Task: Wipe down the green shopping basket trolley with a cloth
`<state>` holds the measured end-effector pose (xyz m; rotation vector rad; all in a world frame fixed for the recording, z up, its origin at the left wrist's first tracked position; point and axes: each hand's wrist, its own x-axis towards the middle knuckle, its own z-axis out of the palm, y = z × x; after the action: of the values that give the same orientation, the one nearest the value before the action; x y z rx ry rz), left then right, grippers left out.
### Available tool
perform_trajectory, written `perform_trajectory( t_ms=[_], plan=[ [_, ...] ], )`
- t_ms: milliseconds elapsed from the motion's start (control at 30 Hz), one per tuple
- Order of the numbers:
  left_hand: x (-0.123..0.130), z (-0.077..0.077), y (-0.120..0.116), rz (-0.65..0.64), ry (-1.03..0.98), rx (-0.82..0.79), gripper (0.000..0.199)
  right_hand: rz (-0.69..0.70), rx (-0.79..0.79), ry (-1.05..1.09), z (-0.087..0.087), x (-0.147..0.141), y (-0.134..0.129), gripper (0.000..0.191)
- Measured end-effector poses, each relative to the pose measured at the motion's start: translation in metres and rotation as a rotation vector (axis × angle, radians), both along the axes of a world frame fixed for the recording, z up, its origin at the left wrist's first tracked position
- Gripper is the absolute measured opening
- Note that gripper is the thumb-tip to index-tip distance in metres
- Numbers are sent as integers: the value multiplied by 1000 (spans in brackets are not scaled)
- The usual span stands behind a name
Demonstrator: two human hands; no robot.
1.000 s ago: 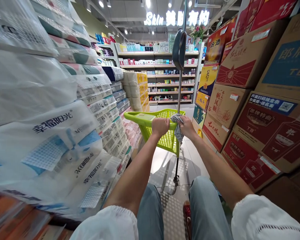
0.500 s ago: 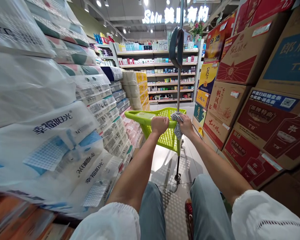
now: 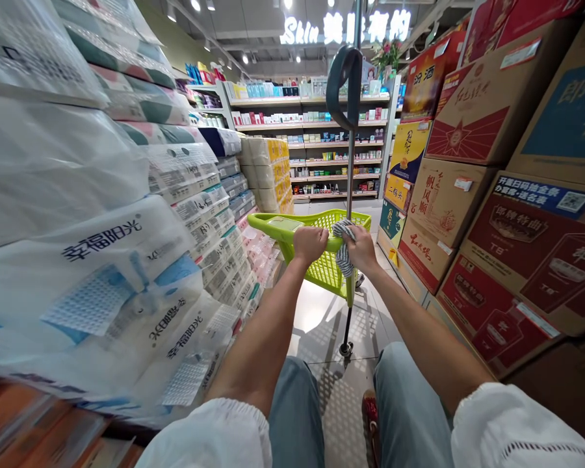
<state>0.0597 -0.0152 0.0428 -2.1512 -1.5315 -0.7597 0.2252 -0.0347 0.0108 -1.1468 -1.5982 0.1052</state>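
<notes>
A lime-green shopping cart (image 3: 329,270) stands in front of me, its green handle rim (image 3: 273,224) reaching out to the left. My left hand (image 3: 311,244) is wrapped round that rim near its right part. Just to the right, my right hand (image 3: 361,248) grips a grey-and-white striped cloth (image 3: 343,260) against the right end of the rim. A thin metal pole (image 3: 350,169) with a dark grey loop (image 3: 344,88) rises upright beside the cloth. What the right fingers touch beneath the cloth is hidden.
Plastic-wrapped tissue packs (image 3: 78,273) are piled high on the left. Stacked cartons (image 3: 511,227) line the right side. Ahead stands a shelf unit (image 3: 312,143) with small goods, beyond the tiled floor (image 3: 312,318).
The cart's far side and handle rim appear slightly further right. The cloth and both hands have barely moved; the cartons on the right look a little nearer.
</notes>
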Motion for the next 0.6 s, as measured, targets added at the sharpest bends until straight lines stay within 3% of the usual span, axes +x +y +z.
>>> perform_trajectory(
  t_ms=[200,467,600],
  plan=[
    [-5,-2,8,-70,25,-18,47,-17,103,-14,0,-41,-34,24],
    [-9,-1,10,-132,-91,-14,54,-43,37,-67,-13,8,10,27],
    [-17,1,11,-167,-97,-11,52,-21,38,-61,-16,9,17,26]
  ],
)
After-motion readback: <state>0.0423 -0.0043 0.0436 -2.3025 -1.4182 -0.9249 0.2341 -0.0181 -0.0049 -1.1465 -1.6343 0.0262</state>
